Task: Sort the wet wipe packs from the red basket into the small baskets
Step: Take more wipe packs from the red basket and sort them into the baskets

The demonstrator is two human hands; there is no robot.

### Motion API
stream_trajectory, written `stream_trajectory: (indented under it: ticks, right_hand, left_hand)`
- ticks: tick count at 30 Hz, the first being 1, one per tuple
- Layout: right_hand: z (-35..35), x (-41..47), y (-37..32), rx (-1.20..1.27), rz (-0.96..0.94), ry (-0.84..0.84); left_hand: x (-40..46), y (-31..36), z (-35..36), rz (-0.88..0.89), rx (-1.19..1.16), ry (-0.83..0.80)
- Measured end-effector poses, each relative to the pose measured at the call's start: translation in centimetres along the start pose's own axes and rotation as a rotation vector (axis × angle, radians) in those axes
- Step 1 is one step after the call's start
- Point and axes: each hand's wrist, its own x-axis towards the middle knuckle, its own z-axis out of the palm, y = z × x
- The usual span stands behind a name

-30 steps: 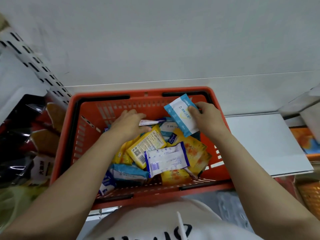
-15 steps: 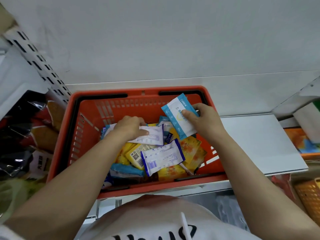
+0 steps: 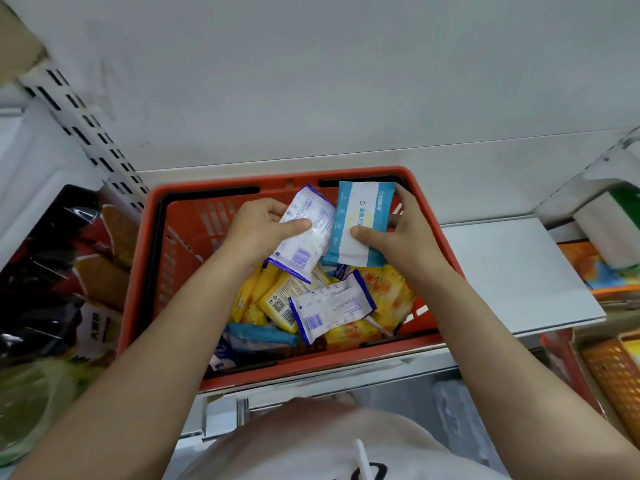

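Above the red basket [image 3: 145, 271], my left hand [image 3: 258, 228] gripped a white-and-purple pack [image 3: 306, 233] while my right hand [image 3: 407, 233] pinched a blue-and-white pack [image 3: 360, 220] in its fingers.

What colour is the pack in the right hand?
The pack gripped by the right hand is light blue with a white centre panel, seen in the head view.

Red slatted plastic basket [image 3: 180, 237] on shelf, part-filled with yellow, blue and white wipe packs [image 3: 332, 308]; white-purple pack [image 3: 304, 233] and blue-white pack [image 3: 360, 223] held above far rim.
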Motion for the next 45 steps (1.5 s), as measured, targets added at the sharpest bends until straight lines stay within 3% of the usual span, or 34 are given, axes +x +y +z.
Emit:
stream_trajectory:
  ticks: [6, 10, 18, 22, 24, 32, 45]
  right_hand:
    - [2.9, -1.8, -0.9, 0.046, 0.017, -0.043]
    - [4.3, -2.6, -2.0, 0.114, 0.061, -0.033]
    - [4.4, -4.8, -2.3, 0.349, 0.217, 0.023]
    - [2.6, -6.4, -2.2, 0.432, 0.213, 0.077]
    - [1.0, -7.5, -2.3, 0.458, 0.175, 0.099]
    - [-13.3, -15.0, 1.0, 0.573, 0.011, 0.441]
    - [-40.4, -37.3, 19.7, 0.626, 0.164, 0.834]
  left_hand:
    - [-1.6, 0.1, 0.7, 0.028, -0.226, 0.013]
    - [-2.2, 0.1, 1.1, 0.084, -0.226, -0.09]
    - [-2.7, -0.3, 1.6, 0.23, -0.077, -0.138]
    - [-4.1, 0.3, 2.5, -0.012, -0.138, -0.175]
    - [-5.2, 1.1, 3.6, -0.033, -0.126, -0.192]
    - [-12.5, 4.8, 14.9, 0.164, -0.213, -0.191]
    - [-32.8, 2.6, 46.0, 0.207, -0.046, -0.691]
